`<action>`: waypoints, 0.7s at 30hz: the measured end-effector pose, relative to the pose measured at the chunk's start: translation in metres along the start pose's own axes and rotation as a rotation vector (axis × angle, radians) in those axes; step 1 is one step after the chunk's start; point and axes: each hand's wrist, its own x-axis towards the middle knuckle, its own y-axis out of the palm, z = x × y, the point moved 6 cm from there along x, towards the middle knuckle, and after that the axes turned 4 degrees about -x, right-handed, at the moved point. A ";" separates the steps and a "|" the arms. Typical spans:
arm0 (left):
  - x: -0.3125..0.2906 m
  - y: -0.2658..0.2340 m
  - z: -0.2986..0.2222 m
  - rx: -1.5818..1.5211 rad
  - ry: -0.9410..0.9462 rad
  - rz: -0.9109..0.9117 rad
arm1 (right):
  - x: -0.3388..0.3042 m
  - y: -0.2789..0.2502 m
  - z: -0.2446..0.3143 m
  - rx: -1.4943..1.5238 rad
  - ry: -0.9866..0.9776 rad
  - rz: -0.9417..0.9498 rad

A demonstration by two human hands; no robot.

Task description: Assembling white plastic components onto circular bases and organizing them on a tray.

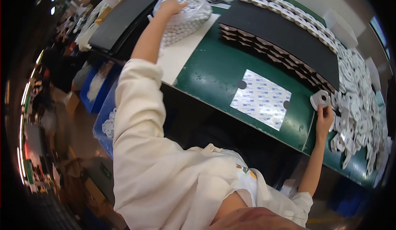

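My left hand (174,7) reaches far out over a clear plastic bag (196,3) at the back left. Many small round white pieces (181,32) fill the bag. Its fingers are bent close together against the bag's contents, and what they hold is too small to make out. At the right, my right hand (325,116) grips a flat white plastic part (320,99) with a round hole, pinched at its lower edge. That part is held above the green table (206,69), beside a heap of similar white parts (354,114).
A patterned white adhesive sheet (262,98) with two dark round spots lies at the table's front. Behind it, stacked black boards (280,32) carry rows of white round parts (288,13). Blue bins (97,85) stand at the left, below a black panel (123,19).
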 end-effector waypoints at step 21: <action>0.047 0.006 0.044 0.142 0.038 -0.370 | 0.003 0.005 0.013 -0.014 0.015 0.060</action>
